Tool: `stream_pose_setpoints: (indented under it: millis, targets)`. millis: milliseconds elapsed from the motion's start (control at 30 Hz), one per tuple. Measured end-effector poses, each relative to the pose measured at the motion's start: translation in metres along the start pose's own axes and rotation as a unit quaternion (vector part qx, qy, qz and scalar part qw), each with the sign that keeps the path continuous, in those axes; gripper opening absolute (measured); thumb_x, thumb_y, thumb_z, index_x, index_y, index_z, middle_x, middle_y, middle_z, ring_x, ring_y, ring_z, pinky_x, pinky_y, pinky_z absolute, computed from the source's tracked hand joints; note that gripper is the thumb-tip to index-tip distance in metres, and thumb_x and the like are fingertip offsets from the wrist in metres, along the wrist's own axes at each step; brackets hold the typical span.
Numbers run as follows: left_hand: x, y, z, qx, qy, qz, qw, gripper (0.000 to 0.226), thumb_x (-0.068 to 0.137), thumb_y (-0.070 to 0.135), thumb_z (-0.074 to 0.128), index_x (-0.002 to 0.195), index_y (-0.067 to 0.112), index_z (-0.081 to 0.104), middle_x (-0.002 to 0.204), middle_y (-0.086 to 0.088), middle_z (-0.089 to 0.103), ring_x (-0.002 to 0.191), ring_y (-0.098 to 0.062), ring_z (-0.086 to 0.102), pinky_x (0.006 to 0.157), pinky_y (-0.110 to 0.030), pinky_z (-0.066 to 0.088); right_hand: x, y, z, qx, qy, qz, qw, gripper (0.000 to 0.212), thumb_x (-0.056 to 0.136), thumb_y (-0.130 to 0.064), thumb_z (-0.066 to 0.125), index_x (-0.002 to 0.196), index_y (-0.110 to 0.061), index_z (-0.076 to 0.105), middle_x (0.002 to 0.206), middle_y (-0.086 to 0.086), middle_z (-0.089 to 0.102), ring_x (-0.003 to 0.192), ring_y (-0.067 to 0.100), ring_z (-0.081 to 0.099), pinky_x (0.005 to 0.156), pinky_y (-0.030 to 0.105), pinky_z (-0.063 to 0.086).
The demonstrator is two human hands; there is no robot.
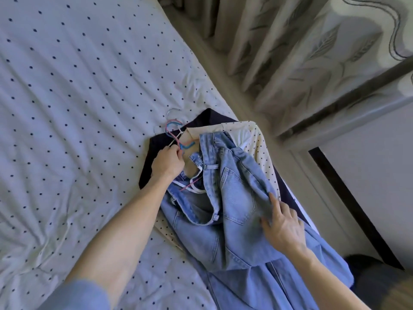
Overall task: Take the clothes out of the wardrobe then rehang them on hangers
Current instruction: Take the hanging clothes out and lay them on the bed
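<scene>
A pile of clothes lies at the right edge of the bed. On top are light blue jeans [232, 198], over a cream dotted garment [259, 144] and a dark navy garment [207, 118]. Several hangers [175, 133] with pink, blue and white hooks stick out at the pile's upper left. My left hand [166, 163] pinches the hanger necks just below the hooks. My right hand [283, 227] rests on the jeans with straight fingers spread on the denim.
The bed [78, 97] has a white sheet with dark dots and takes up the left side. Patterned curtains [301, 48] hang at the upper right. A dark-framed panel [357, 198] stands right of the bed, with a narrow floor strip between.
</scene>
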State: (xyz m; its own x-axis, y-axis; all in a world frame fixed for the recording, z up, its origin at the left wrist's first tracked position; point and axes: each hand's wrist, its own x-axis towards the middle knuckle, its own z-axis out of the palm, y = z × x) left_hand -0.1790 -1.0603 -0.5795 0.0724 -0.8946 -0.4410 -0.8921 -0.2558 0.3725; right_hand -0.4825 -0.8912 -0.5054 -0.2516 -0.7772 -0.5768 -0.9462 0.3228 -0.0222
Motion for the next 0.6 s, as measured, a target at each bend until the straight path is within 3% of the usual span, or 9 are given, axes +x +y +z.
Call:
stream_pose_setpoints:
  millis: [67,133,200,267,400,500,600]
  targets:
    - [-0.003,0.002,-0.007,0.061,0.003,0.024,0.998,0.022,0.101,0.031,0.050,0.108,0.011,0.056,0.106,-0.009,0.063,0.094,-0.035,0.062,0.069,-0.042,0.051,0.001,-0.004,-0.003,-0.003,0.001,0.009,1.000,0.078,0.095,-0.050,0.050,0.158,-0.030,0.007,0.150,0.001,0.038,0.134,0.028,0.040,0.102,0.045,0.041]
    - [-0.006,0.007,-0.017,0.098,0.051,0.047,0.993,0.022,0.100,0.024,0.051,0.115,0.007,0.054,0.109,-0.014,0.062,0.090,-0.042,0.065,0.061,-0.042,0.046,0.000,-0.006,-0.007,-0.001,0.005,0.014,1.000,0.077,0.095,-0.050,0.049,0.157,-0.030,0.009,0.147,0.001,0.041,0.131,0.028,0.042,0.101,0.045,0.041]
    - [-0.001,0.014,-0.028,0.098,0.110,0.092,0.985,0.025,0.103,0.020,0.047,0.120,0.002,0.054,0.112,-0.018,0.059,0.081,-0.046,0.064,0.057,-0.045,0.045,-0.002,-0.007,-0.010,0.002,0.025,0.011,1.000,0.075,0.094,-0.048,0.050,0.157,-0.030,0.013,0.141,0.001,0.046,0.127,0.027,0.046,0.098,0.043,0.042]
    - [0.012,0.020,-0.039,0.079,0.125,0.121,0.982,0.027,0.104,0.018,0.045,0.123,0.001,0.055,0.116,-0.019,0.057,0.082,-0.045,0.064,0.063,-0.049,0.051,-0.002,-0.007,-0.015,0.028,0.056,0.012,0.998,0.071,0.095,-0.043,0.051,0.156,-0.028,0.020,0.137,0.002,0.050,0.123,0.029,0.048,0.097,0.042,0.042]
    - [0.044,0.021,-0.050,0.040,0.096,0.037,0.994,0.018,0.099,0.013,0.054,0.114,0.013,0.064,0.112,-0.013,0.063,0.093,-0.038,0.064,0.068,-0.041,0.048,0.009,-0.006,-0.023,0.067,0.100,-0.021,0.993,0.064,0.096,-0.031,0.053,0.154,-0.029,0.027,0.134,0.003,0.056,0.119,0.030,0.050,0.095,0.040,0.042]
    - [0.047,0.015,-0.038,0.036,0.046,-0.045,0.997,0.018,0.100,0.018,0.052,0.112,0.017,0.065,0.111,-0.016,0.065,0.097,-0.038,0.063,0.072,-0.042,0.049,0.018,-0.001,-0.021,0.045,0.024,-0.045,0.998,0.071,0.096,-0.034,0.051,0.157,-0.030,0.016,0.150,-0.001,0.043,0.131,0.028,0.043,0.101,0.039,0.042]
    - [0.039,0.018,-0.024,0.016,0.037,-0.044,0.998,0.019,0.101,0.022,0.051,0.114,0.014,0.062,0.112,-0.020,0.062,0.097,-0.041,0.062,0.070,-0.043,0.048,0.014,0.005,-0.011,0.023,-0.059,-0.046,0.997,0.079,0.097,-0.037,0.047,0.159,-0.031,-0.002,0.164,-0.002,0.019,0.145,0.027,0.028,0.110,0.041,0.038]
